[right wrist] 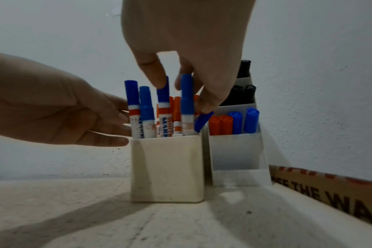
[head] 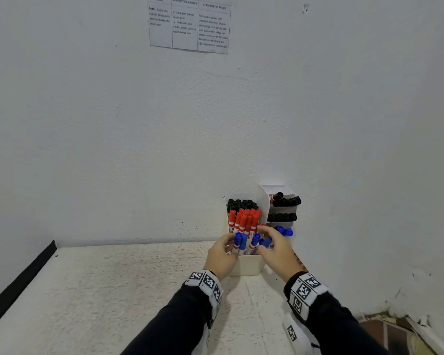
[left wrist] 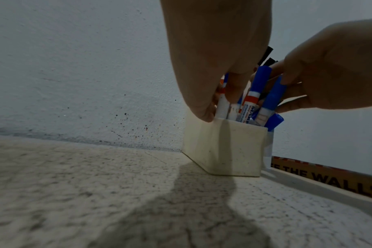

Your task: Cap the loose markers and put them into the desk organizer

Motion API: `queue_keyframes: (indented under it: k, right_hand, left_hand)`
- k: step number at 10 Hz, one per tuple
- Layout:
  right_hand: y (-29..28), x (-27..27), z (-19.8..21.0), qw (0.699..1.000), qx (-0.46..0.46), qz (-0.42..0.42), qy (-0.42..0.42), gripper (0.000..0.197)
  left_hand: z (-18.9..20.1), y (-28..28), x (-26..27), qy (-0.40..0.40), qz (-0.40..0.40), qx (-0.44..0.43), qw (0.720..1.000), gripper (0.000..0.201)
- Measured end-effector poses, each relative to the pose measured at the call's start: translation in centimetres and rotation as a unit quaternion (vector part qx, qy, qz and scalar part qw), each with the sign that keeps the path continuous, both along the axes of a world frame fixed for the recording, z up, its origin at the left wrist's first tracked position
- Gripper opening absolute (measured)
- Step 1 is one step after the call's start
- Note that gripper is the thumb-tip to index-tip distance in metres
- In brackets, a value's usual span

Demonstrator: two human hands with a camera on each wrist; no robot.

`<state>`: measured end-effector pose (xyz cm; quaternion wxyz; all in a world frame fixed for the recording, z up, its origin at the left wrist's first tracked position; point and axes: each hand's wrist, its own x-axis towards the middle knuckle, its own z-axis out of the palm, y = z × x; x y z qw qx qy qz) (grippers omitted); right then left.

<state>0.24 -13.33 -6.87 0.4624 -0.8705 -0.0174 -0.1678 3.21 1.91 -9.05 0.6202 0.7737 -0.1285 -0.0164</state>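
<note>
**At the desk's far right corner: both hands at the marker cup**

Against the wall, at about 1 o'clock from the wearer, a cream square cup [right wrist: 167, 169] of the desk organizer stands on the speckled desk [head: 108, 298], packed with capped whiteboard markers: blue-capped markers [right wrist: 145, 107] at the front, red-capped markers [head: 244, 220] behind them, black-capped markers [head: 241, 203] at the back. Touching the cup at its 3 o'clock side is a white tiered rack [right wrist: 237, 151] holding more capped markers, red and blue in the lowest tier, black above. The left hand [head: 222, 257] lies at the cup's 9 o'clock side, fingers nearly straight against the blue-capped barrels, its grip wide. The right hand [right wrist: 187, 42] reaches down from 12 o'clock, its fingertips [right wrist: 159, 80] pinching the cap of one upright blue marker [right wrist: 164, 100]. A printed sheet [head: 189, 24] is taped high on the wall.
</note>
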Motion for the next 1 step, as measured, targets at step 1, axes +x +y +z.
queue_keyframes:
  k: [1]
  right_hand:
    - [1.17,-0.75,-0.19,0.989,0.003,-0.097,-0.111,0.037]
  left_hand:
    - [0.00,0.40,-0.95,0.023,0.013,-0.010,1.000,0.050]
